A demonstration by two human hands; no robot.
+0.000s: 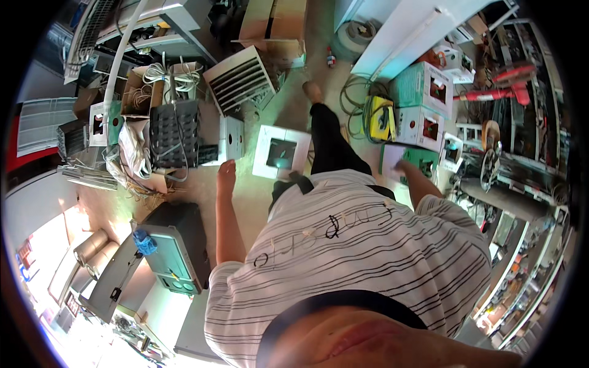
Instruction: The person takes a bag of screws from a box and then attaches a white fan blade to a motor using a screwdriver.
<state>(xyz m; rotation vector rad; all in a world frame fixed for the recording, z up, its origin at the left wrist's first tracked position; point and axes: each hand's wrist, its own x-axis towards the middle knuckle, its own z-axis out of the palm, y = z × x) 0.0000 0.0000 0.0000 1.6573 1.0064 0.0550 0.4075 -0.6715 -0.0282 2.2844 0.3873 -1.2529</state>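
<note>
My left hand (226,172) hangs at my side with nothing in it, its fingers loosely apart. Close beyond it stands a white carton (232,138) with a round hole in its side. Out to the right, my right hand (403,167) is also without a load, its fingers loose and small in view. It overlaps a green and white carton (422,158) on the floor; whether it touches the carton I cannot tell. Ahead of me, between the two hands, another white carton (264,152) with a dark picture panel lies on the floor. One of my feet is stretched forward.
Stacked cartons (421,84) and a yellow box (381,119) with coiled cable stand front right. Metal shelving (540,153) lines the right. A slatted panel (241,80), brown cardboard box (273,27) and woven dark basket (173,135) lie front left. A grey-green cabinet (175,248) stands left.
</note>
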